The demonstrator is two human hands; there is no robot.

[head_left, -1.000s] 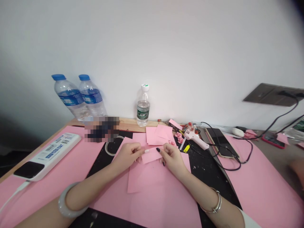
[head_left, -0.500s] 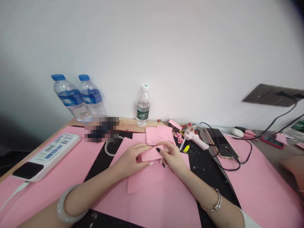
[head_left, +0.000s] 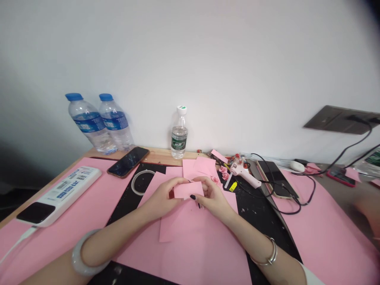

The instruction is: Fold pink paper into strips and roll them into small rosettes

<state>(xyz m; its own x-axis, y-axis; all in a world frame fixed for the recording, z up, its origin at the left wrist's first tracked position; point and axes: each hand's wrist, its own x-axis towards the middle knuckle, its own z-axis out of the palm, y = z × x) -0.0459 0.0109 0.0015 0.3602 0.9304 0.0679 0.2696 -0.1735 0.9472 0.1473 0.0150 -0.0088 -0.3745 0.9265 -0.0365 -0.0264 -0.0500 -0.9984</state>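
A phone (head_left: pixel 128 162) lies at ten o'clock from the small pink paper (head_left: pixel 188 190), a white ring (head_left: pixel 132 185) at nine. The left hand (head_left: pixel 162 198) curls at the paper's left edge; whether it pinches, I cannot tell. The right hand (head_left: pixel 212 196) pinches the right side, thumb in front; uneven pressure could crease it. Paper roses (head_left: pixel 225 175), close at two o'clock, could be crushed by this hand. Toward three, a glue gun (head_left: pixel 247 178) and black cables (head_left: pixel 315 186) obstruct the way.

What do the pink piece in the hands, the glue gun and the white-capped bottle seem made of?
Pink piece: probably paper or card, matt, with a thin, straight edge. Glue gun: likely plastic; smooth, evenly coloured body. Bottle: apparently clear plastic, shiny and see-through.
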